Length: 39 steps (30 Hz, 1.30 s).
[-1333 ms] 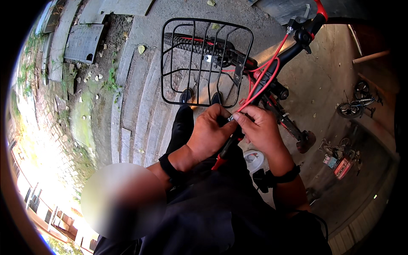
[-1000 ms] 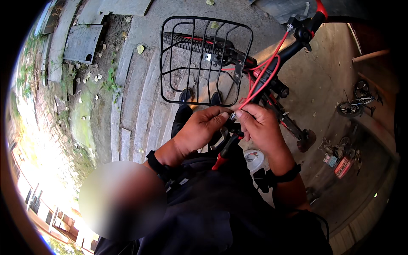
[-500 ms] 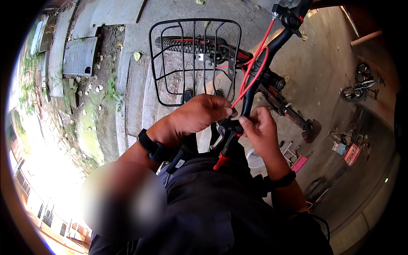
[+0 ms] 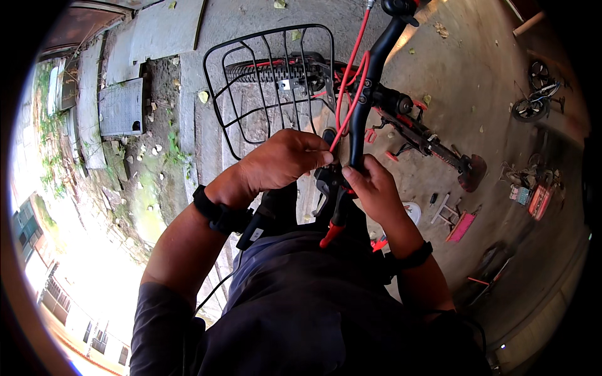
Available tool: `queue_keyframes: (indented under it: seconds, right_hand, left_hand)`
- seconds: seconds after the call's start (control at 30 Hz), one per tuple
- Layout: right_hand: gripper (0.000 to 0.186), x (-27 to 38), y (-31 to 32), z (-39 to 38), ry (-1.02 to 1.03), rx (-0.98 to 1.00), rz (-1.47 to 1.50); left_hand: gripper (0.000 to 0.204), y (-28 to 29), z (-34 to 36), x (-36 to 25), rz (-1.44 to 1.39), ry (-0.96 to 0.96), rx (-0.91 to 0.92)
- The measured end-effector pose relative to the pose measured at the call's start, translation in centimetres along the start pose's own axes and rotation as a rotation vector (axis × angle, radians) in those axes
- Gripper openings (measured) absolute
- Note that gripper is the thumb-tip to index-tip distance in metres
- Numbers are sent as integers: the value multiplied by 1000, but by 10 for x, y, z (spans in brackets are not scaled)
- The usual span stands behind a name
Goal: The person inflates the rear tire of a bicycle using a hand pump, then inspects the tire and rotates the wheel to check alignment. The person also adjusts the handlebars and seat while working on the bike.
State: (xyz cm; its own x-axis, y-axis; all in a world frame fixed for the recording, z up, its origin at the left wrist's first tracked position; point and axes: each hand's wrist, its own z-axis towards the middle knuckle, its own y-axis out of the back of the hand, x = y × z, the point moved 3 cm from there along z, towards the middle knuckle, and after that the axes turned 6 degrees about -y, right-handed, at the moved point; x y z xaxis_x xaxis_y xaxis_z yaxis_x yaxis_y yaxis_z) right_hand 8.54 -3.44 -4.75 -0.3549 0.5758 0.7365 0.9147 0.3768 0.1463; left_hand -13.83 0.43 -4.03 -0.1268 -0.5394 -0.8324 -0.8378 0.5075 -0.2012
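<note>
From far off, I am pinching the red brake cable (image 4: 342, 131) in the frame's middle with my left hand (image 4: 282, 160), which should be holding it straight to stop kinks, while my right hand (image 4: 379, 191) is laying its thumb on the black handlebar (image 4: 357, 122), its other fingers' grip too hidden to tell.

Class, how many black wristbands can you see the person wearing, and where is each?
2. One wristband is around the wrist of the left hand; the second wristband is around the wrist of the right hand. Sleeves could hide others.
</note>
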Motion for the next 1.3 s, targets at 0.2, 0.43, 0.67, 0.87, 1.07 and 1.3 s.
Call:
queue_keyframes:
  seconds: [0.2, 0.43, 0.67, 0.87, 1.07, 1.3]
  right_hand:
    - [29, 5, 1, -1, -2, -17, -91]
    - [28, 4, 0, -2, 7, -2, -76]
    - [26, 7, 2, -1, -10, 37, -82]
    - [27, 9, 1, -1, 11, 37, -49]
    - [28, 9, 2, 0, -8, 49, -73]
    - [19, 16, 2, 0, -43, 73, -85]
  left_hand:
    - [29, -1, -2, -4, 75, -2, -51]
    - [29, -8, -4, -8, 106, 44, -156]
    - [30, -11, -7, -5, -96, 53, -158]
    - [29, -7, -8, 12, -193, 6, -66]
    - [24, -11, -6, 11, -158, 5, -118]
    - [13, -20, -11, 8, -198, 28, -274]
